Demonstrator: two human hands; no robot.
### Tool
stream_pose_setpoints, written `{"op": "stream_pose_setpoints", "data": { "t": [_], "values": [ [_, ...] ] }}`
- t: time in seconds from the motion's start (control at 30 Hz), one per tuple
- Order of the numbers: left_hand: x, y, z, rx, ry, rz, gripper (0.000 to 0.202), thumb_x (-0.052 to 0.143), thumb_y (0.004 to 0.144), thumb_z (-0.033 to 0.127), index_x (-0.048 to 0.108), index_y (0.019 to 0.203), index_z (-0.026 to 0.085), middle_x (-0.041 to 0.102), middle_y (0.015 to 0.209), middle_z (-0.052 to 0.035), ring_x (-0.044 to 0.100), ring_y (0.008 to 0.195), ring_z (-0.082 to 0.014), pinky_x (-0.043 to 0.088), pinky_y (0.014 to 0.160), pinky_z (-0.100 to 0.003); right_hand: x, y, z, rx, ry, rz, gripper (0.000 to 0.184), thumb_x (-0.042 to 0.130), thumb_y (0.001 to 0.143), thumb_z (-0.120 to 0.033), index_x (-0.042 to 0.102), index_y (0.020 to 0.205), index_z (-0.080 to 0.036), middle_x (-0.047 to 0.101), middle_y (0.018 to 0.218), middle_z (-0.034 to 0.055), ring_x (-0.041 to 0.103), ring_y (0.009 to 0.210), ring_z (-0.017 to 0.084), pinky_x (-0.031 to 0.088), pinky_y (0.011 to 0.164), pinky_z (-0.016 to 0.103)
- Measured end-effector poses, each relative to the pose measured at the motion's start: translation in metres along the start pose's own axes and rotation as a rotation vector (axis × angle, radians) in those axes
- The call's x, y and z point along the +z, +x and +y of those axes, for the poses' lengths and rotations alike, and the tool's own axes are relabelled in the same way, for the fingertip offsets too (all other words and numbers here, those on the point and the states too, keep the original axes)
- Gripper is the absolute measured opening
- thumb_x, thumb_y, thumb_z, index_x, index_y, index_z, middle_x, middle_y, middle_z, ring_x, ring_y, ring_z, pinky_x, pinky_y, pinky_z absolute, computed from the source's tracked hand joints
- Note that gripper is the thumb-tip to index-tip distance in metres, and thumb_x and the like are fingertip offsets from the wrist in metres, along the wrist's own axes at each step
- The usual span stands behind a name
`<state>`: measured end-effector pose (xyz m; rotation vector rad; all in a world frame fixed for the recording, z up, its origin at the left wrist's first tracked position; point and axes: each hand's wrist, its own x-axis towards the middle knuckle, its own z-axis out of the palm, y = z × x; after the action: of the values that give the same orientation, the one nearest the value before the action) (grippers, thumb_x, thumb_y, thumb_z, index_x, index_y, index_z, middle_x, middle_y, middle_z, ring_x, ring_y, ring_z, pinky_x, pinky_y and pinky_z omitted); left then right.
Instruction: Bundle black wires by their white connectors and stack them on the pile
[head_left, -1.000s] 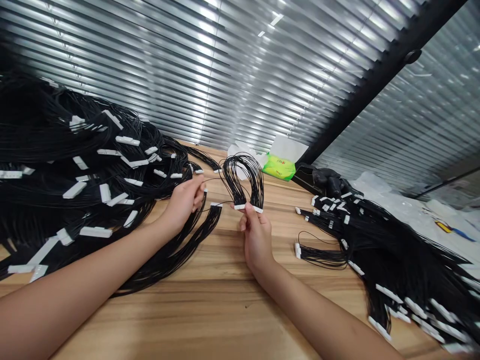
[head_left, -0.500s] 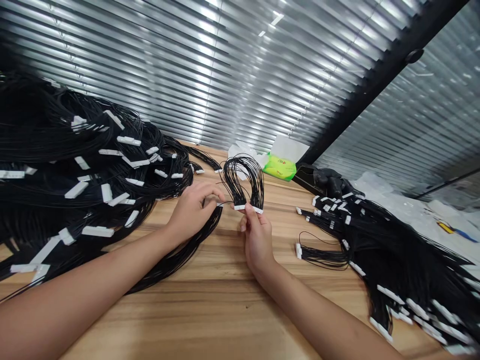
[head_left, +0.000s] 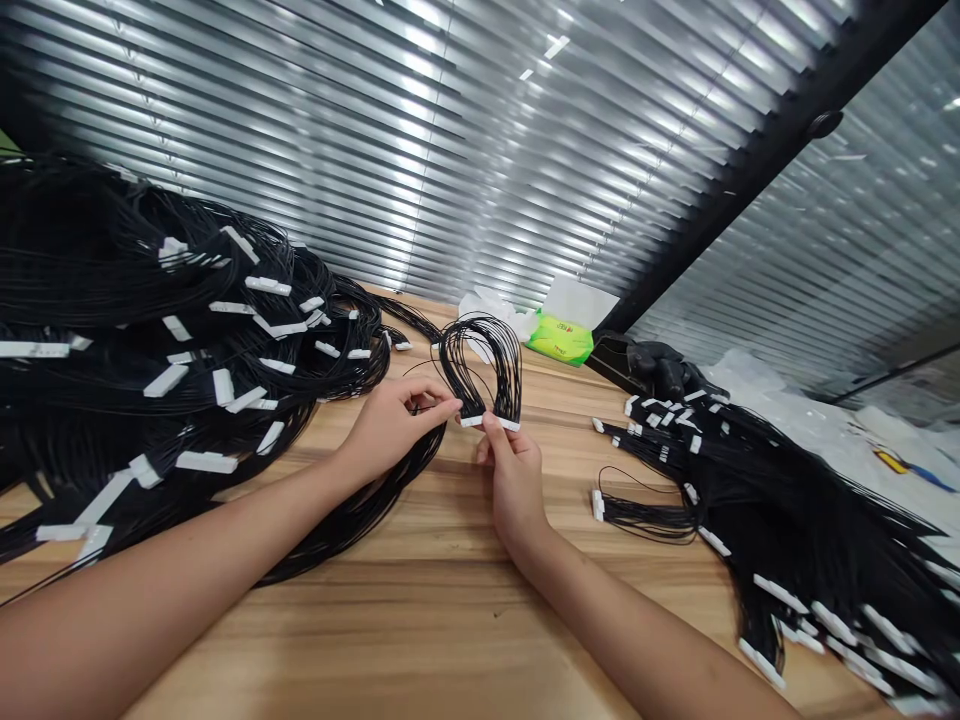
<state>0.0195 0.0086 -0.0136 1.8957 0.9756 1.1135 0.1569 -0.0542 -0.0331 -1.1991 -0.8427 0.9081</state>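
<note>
My right hand (head_left: 516, 475) pinches a white connector (head_left: 510, 425) between thumb and fingers. From it a bundle of thin black wires (head_left: 510, 355) loops upward and curves back down to the connector. At the connector's left end, my left hand (head_left: 401, 415) is closed, thumb and forefinger pressed together on a thin black wire, whose tip is too small to make out. A thicker run of black wires (head_left: 375, 510) passes beneath my left hand and forearm on the wooden table.
A large heap of black wire harnesses (head_left: 112, 290) with white connectors fills the left. Another pile (head_left: 795, 500) lies at the right, one bundle's connector (head_left: 598, 505) pointing inward. Behind are a green tissue pack (head_left: 561, 338) and a blind (head_left: 337, 130). Yellow-and-blue pliers (head_left: 892, 460) lie far right.
My left hand has moved slightly right, bringing its pinched fingertips up against the left end of the connector. My right hand keeps its hold on the connector. The view has shifted a little.
</note>
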Motion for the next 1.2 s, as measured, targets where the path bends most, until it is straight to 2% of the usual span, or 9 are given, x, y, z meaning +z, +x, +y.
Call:
{"op": "stream_pose_setpoints", "data": {
  "t": [0.17,0.4,0.63,0.8,0.93,1.07,1.2],
  "values": [
    [0.0001,-0.0003,0.0012,-0.033,-0.005,0.03,0.021,0.064,0.076,0.037,0.07,0.074,0.017,0.065,0.066,-0.0003,0.048,0.059,-0.0119,0.036,0.054,-0.023,0.0001,-0.0008,-0.0008,0.001,-0.019,0.005,0.031,0.063,0.075,-0.047,0.058,0.066,-0.018,0.043,0.051,-0.005,0.038,0.051,0.011,0.035,0.056,0.026],
    [0.0006,0.0008,0.0021,-0.158,-0.195,-0.033,0.026,0.064,0.074,0.042,0.068,0.071,0.016,0.057,0.055,0.0016,0.039,0.048,-0.0093,0.028,0.046,-0.022,-0.0004,-0.0019,-0.0011,-0.025,-0.036,0.0,0.032,0.066,0.073,-0.047,0.06,0.065,-0.017,0.045,0.05,-0.0046,0.04,0.052,0.011,0.035,0.056,0.026],
    [0.0016,0.0034,-0.0011,-0.188,-0.272,-0.004,0.022,0.065,0.072,0.037,0.065,0.068,0.016,0.056,0.056,0.0025,0.043,0.051,-0.0098,0.031,0.047,-0.022,-0.0004,-0.0022,0.0003,-0.017,-0.033,-0.016,0.031,0.065,0.073,-0.048,0.062,0.07,-0.017,0.045,0.051,-0.005,0.04,0.052,0.011,0.034,0.055,0.026],
    [0.0015,0.0031,-0.0004,-0.203,-0.251,-0.013,0.023,0.066,0.072,0.039,0.067,0.073,0.016,0.055,0.054,0.0034,0.04,0.049,-0.0088,0.028,0.046,-0.022,-0.0006,-0.0016,0.0006,-0.016,-0.019,-0.006,0.032,0.067,0.072,-0.048,0.061,0.067,-0.017,0.045,0.051,-0.0048,0.039,0.053,0.011,0.034,0.056,0.026],
    [0.0002,0.0036,0.0035,-0.229,-0.32,-0.038,0.019,0.065,0.072,0.036,0.064,0.069,0.017,0.058,0.057,0.0032,0.045,0.05,-0.0097,0.034,0.049,-0.022,0.0004,-0.0029,-0.0016,-0.023,-0.023,-0.005,0.033,0.068,0.071,-0.049,0.061,0.067,-0.017,0.045,0.05,-0.005,0.04,0.052,0.011,0.034,0.056,0.026],
    [-0.0002,0.0038,0.0049,-0.202,-0.355,-0.048,0.016,0.06,0.072,0.028,0.056,0.061,0.017,0.053,0.057,0.0041,0.047,0.056,-0.0109,0.038,0.056,-0.023,0.0007,-0.0042,-0.0023,-0.018,-0.018,-0.006,0.031,0.068,0.071,-0.047,0.062,0.069,-0.017,0.045,0.05,-0.0051,0.04,0.052,0.011,0.034,0.055,0.026],
    [0.0005,0.006,-0.0009,-0.215,-0.544,-0.023,0.014,0.055,0.074,0.028,0.054,0.065,0.017,0.054,0.065,0.0028,0.049,0.063,-0.0114,0.039,0.062,-0.023,-0.0004,-0.0022,0.0005,-0.01,0.016,0.008,0.029,0.066,0.074,-0.045,0.062,0.072,-0.017,0.044,0.05,-0.0061,0.038,0.051,0.01,0.033,0.055,0.025]
  ]
}}
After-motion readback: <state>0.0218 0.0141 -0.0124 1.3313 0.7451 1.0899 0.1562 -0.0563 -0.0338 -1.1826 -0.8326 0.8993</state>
